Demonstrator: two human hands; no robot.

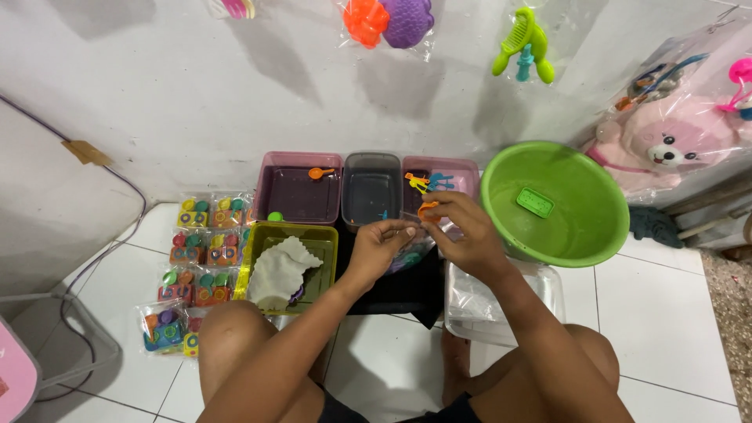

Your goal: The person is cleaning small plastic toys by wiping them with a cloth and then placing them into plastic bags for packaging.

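Fingers of my right hand [462,231] pinch a small orange toy piece [428,208]. My left hand [381,245] grips a clear plastic bag [407,254] just below it; a green basin [583,235] sits right of both.

- A home floor used as a small toy-packing spot: white floor tiles [674,313] and a plain painted wall [196,94].
- Bagged plastic toys [389,21] hang on the wall.
- Packed toy sets [196,258] lie beside sorting bins [301,192].
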